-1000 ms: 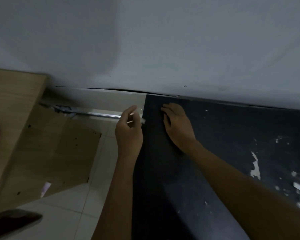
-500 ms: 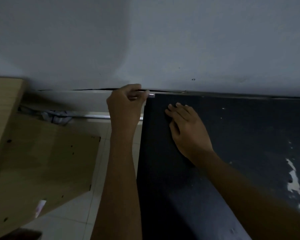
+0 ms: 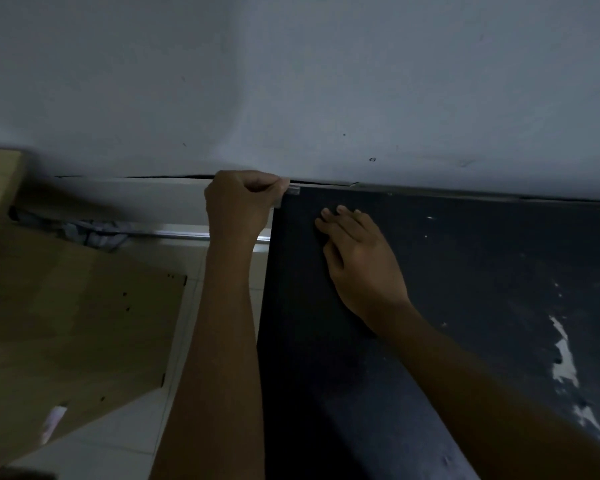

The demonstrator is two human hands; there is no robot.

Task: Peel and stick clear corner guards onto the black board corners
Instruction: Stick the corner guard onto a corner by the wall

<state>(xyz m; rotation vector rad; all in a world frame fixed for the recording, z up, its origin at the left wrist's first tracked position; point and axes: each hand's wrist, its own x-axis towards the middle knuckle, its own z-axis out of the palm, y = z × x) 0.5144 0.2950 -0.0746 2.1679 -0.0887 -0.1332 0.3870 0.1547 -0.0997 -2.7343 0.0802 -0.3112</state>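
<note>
The black board (image 3: 465,289) fills the right half of the view, its far left corner up against the grey wall. A clear corner guard (image 3: 292,191) sits right at that corner. My left hand (image 3: 241,206) is curled around the corner from the left, fingers pinched on the guard against the board's edge. My right hand (image 3: 359,261) lies flat on the board just right of the corner, fingers spread and pointing toward it, holding nothing.
A grey wall (image 3: 326,81) rises directly behind the board. Light wooden panels (image 3: 70,317) with small holes lie on the tiled floor (image 3: 118,434) at left. A metal rail (image 3: 184,234) and crumpled cloth (image 3: 90,230) lie by the wall. White scuffs (image 3: 565,358) mark the board's right side.
My left hand moved up from beside the board's left edge to its far corner, carrying the guard onto it. The right hand stayed flat on the board.
</note>
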